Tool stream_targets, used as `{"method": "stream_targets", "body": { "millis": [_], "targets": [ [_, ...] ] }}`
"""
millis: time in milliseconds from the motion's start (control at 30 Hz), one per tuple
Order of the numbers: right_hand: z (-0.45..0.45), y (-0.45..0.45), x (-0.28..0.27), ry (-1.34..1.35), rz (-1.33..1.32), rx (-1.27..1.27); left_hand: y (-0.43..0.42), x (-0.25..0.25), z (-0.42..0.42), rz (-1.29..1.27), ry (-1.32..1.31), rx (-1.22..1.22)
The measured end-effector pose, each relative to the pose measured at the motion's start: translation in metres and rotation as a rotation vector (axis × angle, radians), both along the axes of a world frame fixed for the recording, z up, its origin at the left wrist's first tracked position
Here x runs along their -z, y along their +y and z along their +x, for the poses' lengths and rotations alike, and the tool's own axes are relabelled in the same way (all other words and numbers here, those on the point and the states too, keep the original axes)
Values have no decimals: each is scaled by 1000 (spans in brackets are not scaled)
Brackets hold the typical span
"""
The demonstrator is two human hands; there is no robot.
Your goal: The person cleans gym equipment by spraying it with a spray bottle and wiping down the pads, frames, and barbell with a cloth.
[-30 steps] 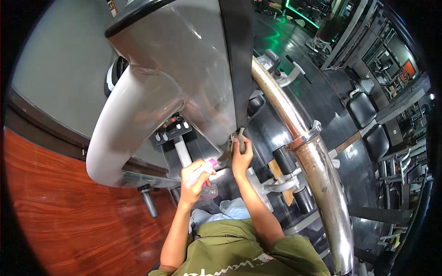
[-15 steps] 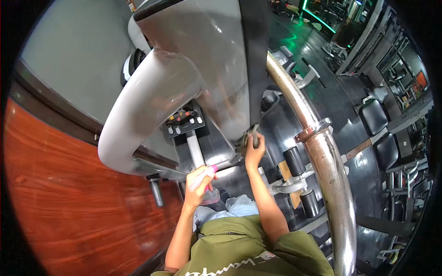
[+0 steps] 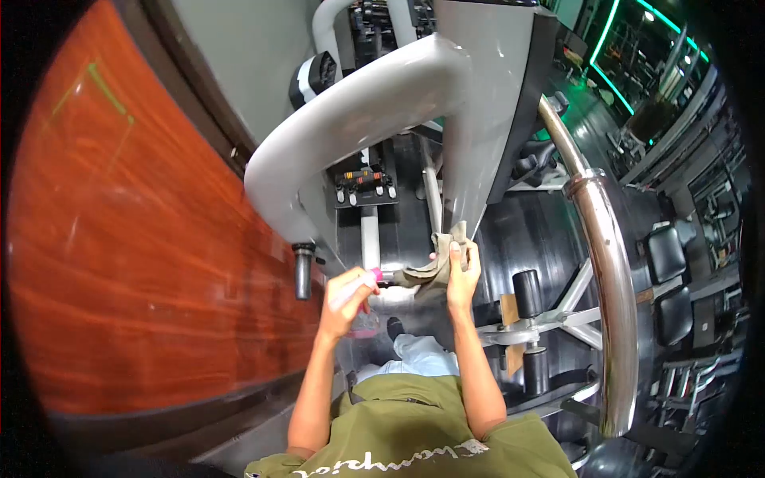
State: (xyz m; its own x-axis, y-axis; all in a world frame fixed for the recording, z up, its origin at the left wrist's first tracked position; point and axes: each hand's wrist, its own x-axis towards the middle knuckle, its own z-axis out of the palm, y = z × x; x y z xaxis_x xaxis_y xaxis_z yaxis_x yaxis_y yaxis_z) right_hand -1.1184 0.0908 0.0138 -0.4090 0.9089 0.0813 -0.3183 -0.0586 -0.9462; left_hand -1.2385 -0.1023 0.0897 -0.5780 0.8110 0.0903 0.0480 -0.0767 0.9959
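Note:
My left hand is wrapped round a spray bottle with a pink and white nozzle; its clear body hangs below my fingers. My right hand grips a greenish-grey cloth, which spreads out to the left toward the nozzle. The cloth's upper end lies against the lower part of a glossy light-grey machine frame. The frame's thick curved arm bends down to the left above my left hand.
A shiny metal tube curves down on the right. Black padded rollers sit below it. On the left is a reddish wood-look panel. A black handle peg sticks out beside it. Black padded seats stand far right.
My view has swung, so the machine frame appears farther right. The cloth, bunched against the frame's lower edge before, now spreads out leftward from my right hand. My left hand still holds the bottle.

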Motion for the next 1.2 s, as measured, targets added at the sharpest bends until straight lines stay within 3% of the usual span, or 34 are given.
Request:
{"method": "stream_targets", "body": {
  "millis": [267, 300, 433, 600, 733, 800, 933, 1000, 1133, 1200],
  "targets": [
    [63, -65, -86, -282, 178, -150, -26, -35, 19, 126, 64, 71],
    [71, -77, -110, -257, 92, -223, -25, -46, 27, 123, 63, 69],
    [103, -91, -149, -469, 627, -85, -18, -78, 58, 205, 24, 78],
    [139, -100, -245, -460, 800, -185, -21, -116, 88, 228, 9, 132],
    [157, -84, -308, -618, 1041, -267, -27, -148, 108, 236, 39, 129],
    [162, -75, -344, -760, 1023, -375, -30, -159, 112, 233, 61, 106],
    [153, -32, -374, -907, 885, -594, -30, -174, 118, 304, 72, 103],
    [145, -10, -382, -939, 950, -646, -30, -179, 121, 304, 94, 95],
    [127, 23, -392, -855, 1083, -624, -29, -191, 127, 259, 135, 96],
    [115, 49, -382, -664, 1251, -656, -27, -198, 134, 233, 136, 54]
  ]
}}
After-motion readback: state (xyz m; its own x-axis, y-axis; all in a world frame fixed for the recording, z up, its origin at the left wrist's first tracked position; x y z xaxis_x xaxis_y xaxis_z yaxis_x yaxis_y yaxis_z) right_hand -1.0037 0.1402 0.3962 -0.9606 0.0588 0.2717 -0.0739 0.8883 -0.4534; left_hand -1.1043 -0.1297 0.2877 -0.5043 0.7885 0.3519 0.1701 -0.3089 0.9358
